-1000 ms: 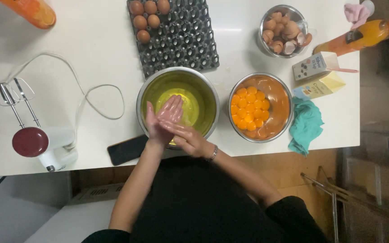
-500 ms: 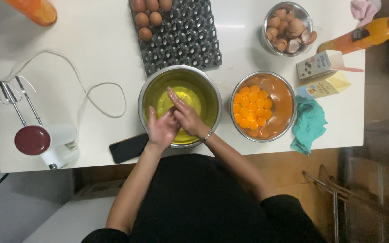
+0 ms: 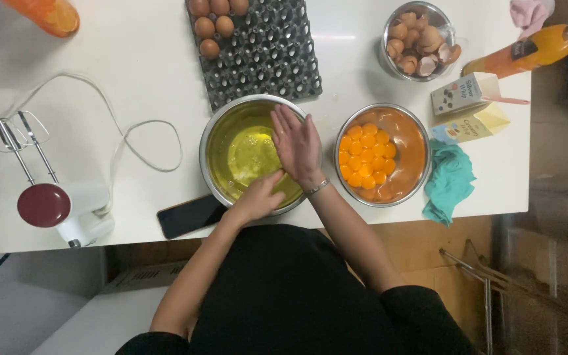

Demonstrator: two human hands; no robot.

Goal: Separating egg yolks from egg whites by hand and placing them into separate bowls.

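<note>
your left hand [image 3: 258,197] sits at the near rim of the steel bowl [image 3: 215,131], fingers loosely curled, thumb reaching toward the right hand; whether it grips anything you cannot tell. your right hand [image 3: 297,146] lies flat over the bowl's right side, fingers straight and together, pointing far, holding nothing visible. a thin bracelet [image 3: 317,188] rings that wrist. the two hands nearly touch above the near-right part of the bowl.

the bowl stands at the middle of the white table [image 3: 133,59], near its front edge, and holds clear yellowish liquid [image 3: 248,154].

just left of the bowl, at the table's near edge, a dark phone [image 3: 189,215] lies flat. further left, a hand mixer [image 3: 60,207] with a red end lies on its side, beaters [image 3: 24,141] pointing far, its cord [image 3: 146,141] looping toward the bowl.

right of the bowl, a second steel bowl [image 3: 415,128] holds egg yolks [image 3: 363,158]. a teal cloth [image 3: 451,181] lies just right of it, two small cartons [image 3: 471,108] beyond the cloth.

far of the middle bowl, a dark egg tray [image 3: 271,56] holds a few brown eggs [image 3: 215,20] at its far-left corner. far right, a small bowl [image 3: 389,20] holds eggshells [image 3: 419,43]; an orange bottle [image 3: 534,46] lies beside it. another orange container [image 3: 44,13] stands far left.
</note>
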